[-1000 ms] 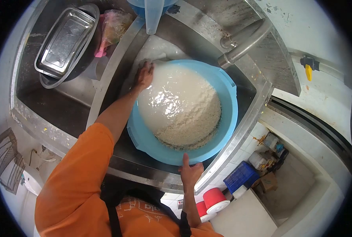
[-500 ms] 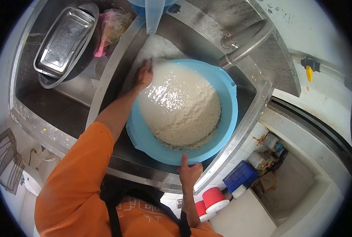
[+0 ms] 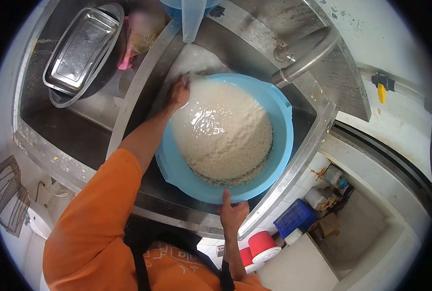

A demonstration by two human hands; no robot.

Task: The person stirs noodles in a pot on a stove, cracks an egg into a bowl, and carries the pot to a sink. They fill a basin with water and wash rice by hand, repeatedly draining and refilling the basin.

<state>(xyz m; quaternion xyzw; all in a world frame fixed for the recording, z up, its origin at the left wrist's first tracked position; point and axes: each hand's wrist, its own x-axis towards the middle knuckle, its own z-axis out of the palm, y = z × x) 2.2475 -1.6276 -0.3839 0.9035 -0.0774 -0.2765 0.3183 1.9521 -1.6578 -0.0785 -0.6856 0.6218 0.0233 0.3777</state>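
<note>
Head view: left hand [image 3: 178, 94], right hand [image 3: 234, 215] grip blue basin [image 3: 283, 132] of rice [image 3: 238, 151], fingers [image 3: 183, 82] partly curled.

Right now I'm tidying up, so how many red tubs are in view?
2: one tub by the right forearm, another tub to its right. More may be hidden.

L hand [image 3: 179, 93] extended, R hand [image 3: 234, 215] prob. curled

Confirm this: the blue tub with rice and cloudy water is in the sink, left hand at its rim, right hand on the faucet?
Not quite. The head view shows the right hand at the tub's near rim, not on the faucet. The tub, with rice and cloudy water, is in the sink, left hand at its rim.
</note>
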